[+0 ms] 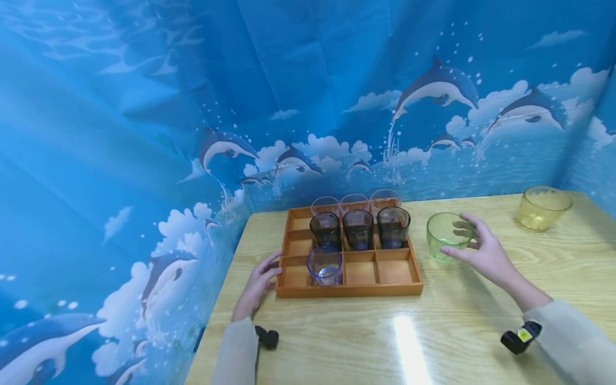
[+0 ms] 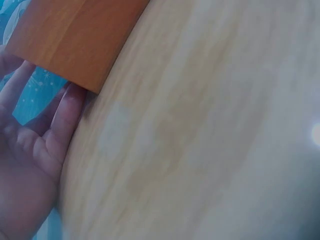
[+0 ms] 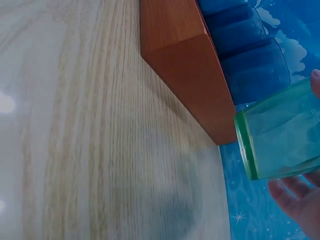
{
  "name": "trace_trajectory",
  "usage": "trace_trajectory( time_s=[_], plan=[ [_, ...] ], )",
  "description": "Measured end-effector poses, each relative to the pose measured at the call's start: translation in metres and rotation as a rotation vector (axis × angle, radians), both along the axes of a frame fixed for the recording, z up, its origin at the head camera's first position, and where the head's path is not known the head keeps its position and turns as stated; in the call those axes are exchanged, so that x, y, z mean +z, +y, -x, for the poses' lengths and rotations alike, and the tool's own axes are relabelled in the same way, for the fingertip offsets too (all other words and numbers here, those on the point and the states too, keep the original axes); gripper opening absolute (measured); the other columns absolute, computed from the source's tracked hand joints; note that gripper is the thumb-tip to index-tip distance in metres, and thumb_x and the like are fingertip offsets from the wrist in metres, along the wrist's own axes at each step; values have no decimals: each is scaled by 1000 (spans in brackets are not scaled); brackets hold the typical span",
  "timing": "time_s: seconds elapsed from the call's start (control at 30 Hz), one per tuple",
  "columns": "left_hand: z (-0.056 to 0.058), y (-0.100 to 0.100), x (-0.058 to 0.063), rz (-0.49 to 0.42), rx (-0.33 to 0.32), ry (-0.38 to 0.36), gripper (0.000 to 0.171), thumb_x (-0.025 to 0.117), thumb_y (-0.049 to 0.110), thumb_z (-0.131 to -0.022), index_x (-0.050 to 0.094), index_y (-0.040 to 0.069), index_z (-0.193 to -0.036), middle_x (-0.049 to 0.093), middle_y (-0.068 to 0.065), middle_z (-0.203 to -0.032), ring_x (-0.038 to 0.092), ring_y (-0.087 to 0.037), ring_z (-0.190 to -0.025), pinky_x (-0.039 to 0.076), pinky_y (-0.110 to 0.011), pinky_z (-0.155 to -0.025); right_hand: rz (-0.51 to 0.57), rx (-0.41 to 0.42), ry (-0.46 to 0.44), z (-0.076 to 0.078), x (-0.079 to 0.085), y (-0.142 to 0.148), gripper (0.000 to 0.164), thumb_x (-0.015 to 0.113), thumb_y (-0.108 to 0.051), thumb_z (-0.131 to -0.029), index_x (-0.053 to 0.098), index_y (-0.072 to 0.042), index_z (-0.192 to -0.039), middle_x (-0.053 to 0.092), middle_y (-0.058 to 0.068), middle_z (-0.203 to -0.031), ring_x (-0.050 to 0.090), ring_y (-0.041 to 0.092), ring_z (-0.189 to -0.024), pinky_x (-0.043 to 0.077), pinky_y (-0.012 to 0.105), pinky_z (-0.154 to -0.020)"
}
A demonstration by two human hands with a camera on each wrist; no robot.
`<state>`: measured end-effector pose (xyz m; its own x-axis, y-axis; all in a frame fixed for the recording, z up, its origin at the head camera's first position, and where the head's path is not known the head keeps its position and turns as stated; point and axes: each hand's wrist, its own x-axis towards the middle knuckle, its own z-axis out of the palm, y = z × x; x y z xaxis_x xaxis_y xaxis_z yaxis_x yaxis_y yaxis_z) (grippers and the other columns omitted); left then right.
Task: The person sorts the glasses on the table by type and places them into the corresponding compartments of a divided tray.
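Note:
My right hand (image 1: 486, 254) grips a green glass cup (image 1: 437, 245), with fingers on its far side and thumb on its near side. In the right wrist view the cup's thick base (image 3: 246, 147) appears raised off the table. To its left lies a wooden compartment tray (image 1: 348, 290). My left hand (image 1: 257, 286) touches the tray's left side with extended fingers (image 2: 65, 115). In the tray's middle row stand three dark cups (image 1: 358, 230). A clear cup with a blue rim (image 1: 325, 267) stands in the front row. Behind the dark cups, three clear cups (image 1: 355, 202) are partly hidden.
A yellow glass cup (image 1: 544, 208) stands at the back right of the wooden table (image 1: 346, 337). Behind the table hangs a blue curtain (image 1: 313, 91) printed with dolphins. Each wrist wears a small black camera (image 1: 516, 342).

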<state>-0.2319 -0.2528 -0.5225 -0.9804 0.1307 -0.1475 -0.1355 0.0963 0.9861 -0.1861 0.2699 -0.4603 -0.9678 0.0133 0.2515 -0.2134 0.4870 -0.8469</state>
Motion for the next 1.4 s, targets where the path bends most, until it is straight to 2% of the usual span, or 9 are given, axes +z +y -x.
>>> trace_trajectory(
  time_s=[0.23, 0.53, 0.7, 0.83, 1.03, 1.13, 1.3, 1.4],
  plan=[
    [-8, 5, 25, 15, -73, -7, 51, 55, 12, -93, 39, 11, -142, 40, -20, -137, 45, -28, -115, 49, -40, -77, 31, 30, 62, -12, 6, -12, 87, 77, -15, -77, 23, -6, -145, 46, 16, -128, 45, 6, -106, 37, 8, -79],
    [-6, 3, 24, 9, -83, -14, 51, 55, 12, -93, 40, 12, -142, 40, -19, -137, 44, -28, -116, 49, -40, -77, 101, 144, 124, -21, 14, -36, 88, 76, -3, -74, 24, -8, -145, 44, 23, -130, 46, 3, -111, 40, 12, -83],
    [-8, 2, 24, 7, -76, -21, 50, 55, 12, -93, 41, 13, -141, 40, -18, -137, 43, -28, -117, 48, -40, -77, 137, 176, 106, -22, 16, -50, 87, 76, -4, -74, 25, -8, -145, 43, 22, -132, 46, 5, -113, 40, 13, -86],
    [-8, 2, 23, 6, -71, -20, 50, 55, 12, -93, 41, 13, -141, 40, -18, -137, 42, -28, -117, 48, -40, -77, 143, 190, 73, -20, 15, -60, 87, 77, -8, -75, 25, -8, -145, 41, 20, -135, 45, 10, -115, 39, 12, -87],
    [-9, 2, 22, -2, -60, -21, 50, 54, 12, -93, 41, 13, -141, 41, -18, -137, 43, -26, -116, 48, -40, -76, 129, 201, 21, -17, 11, -75, 88, 77, -17, -76, 24, -9, -145, 41, 16, -136, 45, 25, -116, 37, 11, -87],
    [-10, 3, 23, -6, -60, -14, 50, 54, 11, -93, 41, 12, -141, 41, -18, -136, 43, -26, -116, 48, -39, -75, 128, 204, 1, -16, 10, -84, 88, 78, -19, -75, 25, -11, -146, 42, 13, -136, 45, 28, -116, 39, 19, -90],
    [-10, 3, 23, -3, -66, -7, 50, 53, 11, -94, 39, 10, -142, 40, -20, -137, 43, -25, -115, 48, -39, -75, 156, 232, -14, -13, 9, -95, 90, 79, -21, -74, 25, -11, -146, 39, 15, -139, 43, 33, -119, 37, 49, -96],
    [-9, 2, 20, -8, -66, -8, 50, 53, 11, -94, 39, 10, -142, 40, -20, -137, 44, -24, -114, 48, -39, -75, 180, 253, -9, -12, 9, -101, 90, 79, -20, -74, 25, -11, -145, 37, 15, -140, 41, 34, -121, 34, 54, -97]
  ],
)
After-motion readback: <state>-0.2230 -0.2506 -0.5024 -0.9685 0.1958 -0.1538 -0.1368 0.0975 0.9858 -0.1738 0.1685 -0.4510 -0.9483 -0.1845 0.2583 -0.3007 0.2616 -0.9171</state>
